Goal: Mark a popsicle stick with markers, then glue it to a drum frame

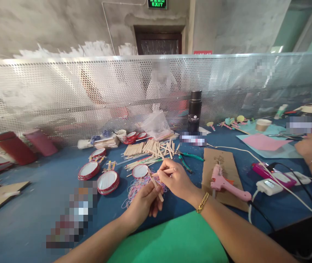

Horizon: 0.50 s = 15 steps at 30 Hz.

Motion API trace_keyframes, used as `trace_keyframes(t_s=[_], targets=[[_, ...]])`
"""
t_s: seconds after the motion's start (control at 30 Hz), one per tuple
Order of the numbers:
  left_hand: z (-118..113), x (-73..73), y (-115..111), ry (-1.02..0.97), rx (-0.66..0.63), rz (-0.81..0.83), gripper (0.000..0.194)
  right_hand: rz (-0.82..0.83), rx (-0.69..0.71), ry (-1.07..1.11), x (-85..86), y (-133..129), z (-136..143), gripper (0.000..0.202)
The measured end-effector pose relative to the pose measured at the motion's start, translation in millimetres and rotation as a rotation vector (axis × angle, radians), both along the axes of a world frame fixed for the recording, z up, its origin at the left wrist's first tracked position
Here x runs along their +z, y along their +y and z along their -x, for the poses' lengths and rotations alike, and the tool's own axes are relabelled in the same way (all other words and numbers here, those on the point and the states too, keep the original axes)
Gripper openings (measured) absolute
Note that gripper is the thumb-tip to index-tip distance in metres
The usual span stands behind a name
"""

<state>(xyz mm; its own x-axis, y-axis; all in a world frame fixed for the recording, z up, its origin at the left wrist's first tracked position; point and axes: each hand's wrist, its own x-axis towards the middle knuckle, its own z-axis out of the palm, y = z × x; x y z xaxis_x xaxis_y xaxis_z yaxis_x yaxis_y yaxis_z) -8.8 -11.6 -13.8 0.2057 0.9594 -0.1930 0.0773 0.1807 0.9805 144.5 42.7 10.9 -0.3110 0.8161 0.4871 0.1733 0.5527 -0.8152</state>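
Observation:
My left hand (143, 202) pinches a flat wooden craft stick (153, 182), tilted between thumb and fingers. Close above it, my right hand (179, 180) is closed on a thin, light brown stick (168, 171) whose tip points at the craft stick. Whether it is a pencil or plain wood, I cannot tell. Beneath both hands lies a tangle of pink and purple string (134, 190). Just behind is a small round drum (140, 170) with a red rim. Two similar drums, a larger one (108, 181) and another (88, 170), lie to the left.
Beyond my hands lies a pile of craft sticks (156, 148), with green-handled pliers (190, 157) beside it. A pink glue gun (224, 182) rests on cardboard (208, 160) at right. A black bottle (194, 113) stands near the perforated metal screen (103, 91). Another person's hand (309, 146) is far right.

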Motion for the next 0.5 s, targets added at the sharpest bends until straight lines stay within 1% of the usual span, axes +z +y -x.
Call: trace_keyframes(t_s=[0.5], targets=[[-0.7, 3.2, -1.2, 0.021, -0.001, -0.002, 0.05, -0.021, -0.011, 0.0, 1.1, -1.3, -1.0, 0.015]])
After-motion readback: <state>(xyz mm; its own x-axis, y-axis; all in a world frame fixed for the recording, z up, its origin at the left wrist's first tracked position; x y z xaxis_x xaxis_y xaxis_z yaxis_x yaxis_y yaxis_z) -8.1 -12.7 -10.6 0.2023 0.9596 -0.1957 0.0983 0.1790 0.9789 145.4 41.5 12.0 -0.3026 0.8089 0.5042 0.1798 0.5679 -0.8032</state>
